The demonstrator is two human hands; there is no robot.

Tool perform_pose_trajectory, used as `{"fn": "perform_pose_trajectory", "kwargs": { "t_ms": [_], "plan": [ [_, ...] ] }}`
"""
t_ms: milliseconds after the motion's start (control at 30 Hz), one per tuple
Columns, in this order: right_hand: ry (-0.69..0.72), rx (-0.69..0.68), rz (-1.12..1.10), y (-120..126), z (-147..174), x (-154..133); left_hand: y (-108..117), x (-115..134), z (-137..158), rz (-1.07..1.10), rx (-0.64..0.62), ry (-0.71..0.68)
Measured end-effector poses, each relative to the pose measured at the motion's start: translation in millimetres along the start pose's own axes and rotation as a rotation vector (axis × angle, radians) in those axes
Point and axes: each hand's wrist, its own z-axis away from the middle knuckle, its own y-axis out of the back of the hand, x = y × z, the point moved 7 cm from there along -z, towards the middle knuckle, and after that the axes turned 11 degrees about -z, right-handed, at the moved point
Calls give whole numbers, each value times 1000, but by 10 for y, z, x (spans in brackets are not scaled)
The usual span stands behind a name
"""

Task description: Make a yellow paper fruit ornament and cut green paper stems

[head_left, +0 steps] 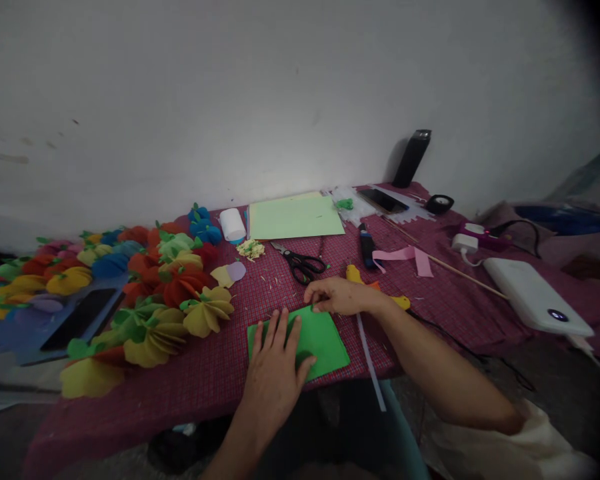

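A bright green sheet of paper [325, 350] lies at the table's front edge, looking folded or stacked. My left hand [275, 367] rests flat on its left part, fingers stretched out and apart. At the sheet's far edge, my right hand [337, 295] has its thumb and fingers curled together on the paper. Just beyond lie black-handled scissors [305, 265], blades pointing away to the left. A yellow glue gun [354, 273] is partly hidden behind my right hand. A thin white strip [370, 363] hangs over the table edge beside the green sheet.
Several colourful paper pumpkins [180, 283] crowd the left side. At the back lie pale green sheets [297, 217] and a white container [232, 225]. A pink ribbon [403, 255], a thin stick [467, 278], a power bank [535, 293] and a black bottle [413, 160] are on the right.
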Motion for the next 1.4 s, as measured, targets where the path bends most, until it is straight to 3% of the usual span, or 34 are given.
{"fn": "perform_pose_trajectory", "kwargs": {
  "t_ms": [333, 600, 1400],
  "plan": [
    [33, 7, 65, 17, 7, -85, -13, 25, 10, -7, 12, -16],
    [-17, 96, 83, 25, -13, 16, -11, 41, 8, -2, 6, -4],
    [-27, 86, 252, 15, 6, -57, 16, 159, -22, 17, -26, -56]
  ]
}}
